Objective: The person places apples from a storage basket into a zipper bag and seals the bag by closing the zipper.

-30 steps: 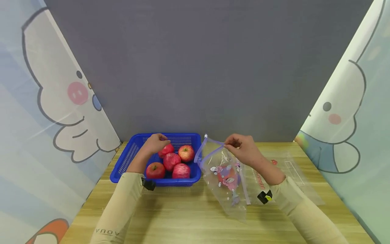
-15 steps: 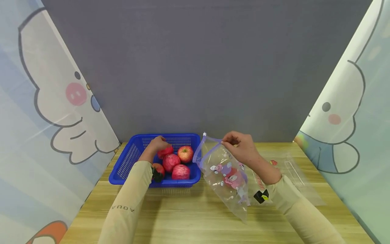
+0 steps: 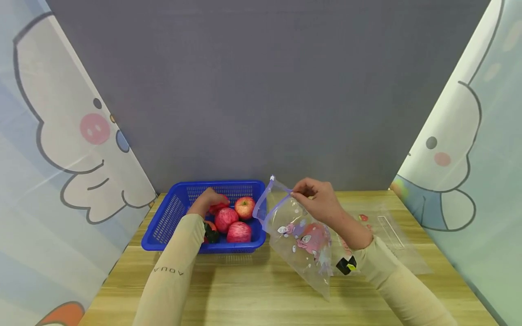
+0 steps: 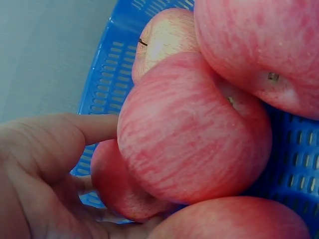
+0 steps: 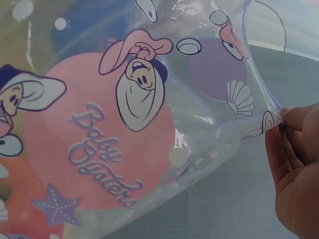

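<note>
Got the left hand [image 3: 210, 199] down in the blue basket [image 3: 163, 226], curled round the back-left apple [image 4: 114, 181] with thumb on one side and fingers on the other. Can't see the thumb tip, tucked behind the middle apple [image 3: 226, 219]. Over to the right hand [image 3: 318, 199]: thumb and fingers pinched together on the purple edge of a clear zip bag [image 3: 293, 231]. Open at the mouth right beside the basket, with cartoon print and something round and reddish showing through. Also in the basket: the back-right apple [image 3: 244, 208], the front-right apple [image 3: 239, 232], and the front-left apple [image 4: 229, 219], mostly covered by the left wrist from above. Further out, a second clear bag [image 3: 408, 260] lying flat on the wooden table [image 3: 236, 290], partly under the right forearm. Behind it all, a plain grey wall [image 3: 261, 90].
</note>
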Tool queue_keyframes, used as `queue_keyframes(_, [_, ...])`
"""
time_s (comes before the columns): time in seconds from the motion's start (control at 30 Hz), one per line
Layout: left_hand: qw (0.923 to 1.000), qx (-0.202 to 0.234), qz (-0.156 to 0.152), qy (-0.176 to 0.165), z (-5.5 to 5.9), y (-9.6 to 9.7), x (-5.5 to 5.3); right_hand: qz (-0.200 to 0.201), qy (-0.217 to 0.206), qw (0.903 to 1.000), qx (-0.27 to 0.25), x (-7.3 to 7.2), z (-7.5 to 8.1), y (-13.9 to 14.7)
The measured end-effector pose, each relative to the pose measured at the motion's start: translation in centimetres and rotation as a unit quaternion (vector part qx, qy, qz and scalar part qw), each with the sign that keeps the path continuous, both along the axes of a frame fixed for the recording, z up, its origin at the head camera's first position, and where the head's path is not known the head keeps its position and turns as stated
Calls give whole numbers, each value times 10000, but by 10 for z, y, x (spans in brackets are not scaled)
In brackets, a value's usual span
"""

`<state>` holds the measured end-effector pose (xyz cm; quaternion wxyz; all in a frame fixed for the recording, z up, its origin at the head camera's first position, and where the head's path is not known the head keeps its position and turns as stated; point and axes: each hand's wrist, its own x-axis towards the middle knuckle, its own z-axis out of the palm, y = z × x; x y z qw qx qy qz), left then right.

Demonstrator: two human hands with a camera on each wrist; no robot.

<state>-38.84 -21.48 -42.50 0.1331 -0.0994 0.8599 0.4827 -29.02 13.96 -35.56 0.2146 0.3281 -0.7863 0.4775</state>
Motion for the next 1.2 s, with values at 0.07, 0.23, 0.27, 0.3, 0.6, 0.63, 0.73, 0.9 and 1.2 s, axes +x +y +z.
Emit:
queue_keyframes(0.07, [9999, -112, 57, -73, -1, 0, -1, -20, -19, 10000, 13, 1, 0, -1])
queue_keyframes(0.23, [9994, -308, 82, -155, -2, -1, -3, -67, -122, 9999, 18, 2, -2, -1])
queue_keyframes(0.27, [9994, -302, 79, -163, -2, -1, -3, -72, -142, 9999, 14, 2, -2, -1])
queue_keyframes(0.3, [9993, -302, 89, -176, -2, -1, -3, -77, -162, 9998, 18, 2, -3, -1])
queue_keyframes(0.6, [9992, -304, 196, -140, 2, 2, -1, -72, -107, 9999, 8, 3, -3, -1])
queue_keyframes(0.63, [9994, -273, 200, -108, 2, 2, -1, -81, -104, 9999, -3, 3, -3, -1])
queue_keyframes(0.73, [9996, -141, 246, 0, 4, 4, 0, -83, -146, 9999, -20, 3, -3, -1])
queue_keyframes(0.9, [9963, -614, 308, 519, 9, 4, -3, -125, -274, 9995, -53, 4, -4, 0])
queue_keyframes(1.2, [9867, -1115, 19, 1185, 29, 6, 0, -30, -258, 9996, -84, 3, -5, 0])
